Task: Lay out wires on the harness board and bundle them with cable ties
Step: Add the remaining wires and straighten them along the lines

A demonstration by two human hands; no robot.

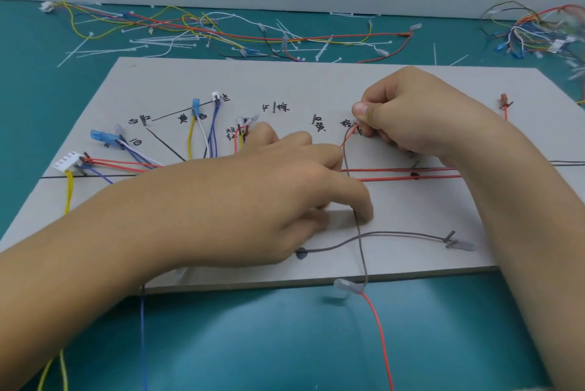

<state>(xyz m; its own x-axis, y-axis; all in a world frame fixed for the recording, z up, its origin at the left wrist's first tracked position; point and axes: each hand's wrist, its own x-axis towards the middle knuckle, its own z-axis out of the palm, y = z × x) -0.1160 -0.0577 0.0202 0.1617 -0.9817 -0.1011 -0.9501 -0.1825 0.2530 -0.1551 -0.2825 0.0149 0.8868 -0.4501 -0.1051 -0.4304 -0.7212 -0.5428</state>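
Mid-frame, flat on the teal tabletop point(253, 343): the grey harness board point(411, 80), marked with black lines and handwritten labels and studded with small pegs. At the upper right of the board: the right hand point(411, 109), fingers curled, thumb and forefinger clamped on the top end of a grey wire point(345, 153) and on a thin red wire point(348, 137) beside it, right at a labelled peg. Reaching across from the lower left: the left hand point(269, 188), forefinger and thumb closed on the same grey wire lower down, against the board, somewhat blurred. Below that grip, running off the board's near edge to a clear terminal sleeve point(348, 287), where a longer red lead point(380, 337) drops toward the bottom of the frame. Already laid on the board: two long red wires point(411, 175) along the horizontal line, a second grey wire point(395, 234) ending at a peg lower right, and at the left a white multi-pin connector point(68, 159) and blue terminal sleeves point(101, 136) with yellow, white and purple leads. Along the top of the frame, behind the board: loose wires and white cable ties point(164, 41), plus a tangled wire bundle point(531, 33) at upper right.
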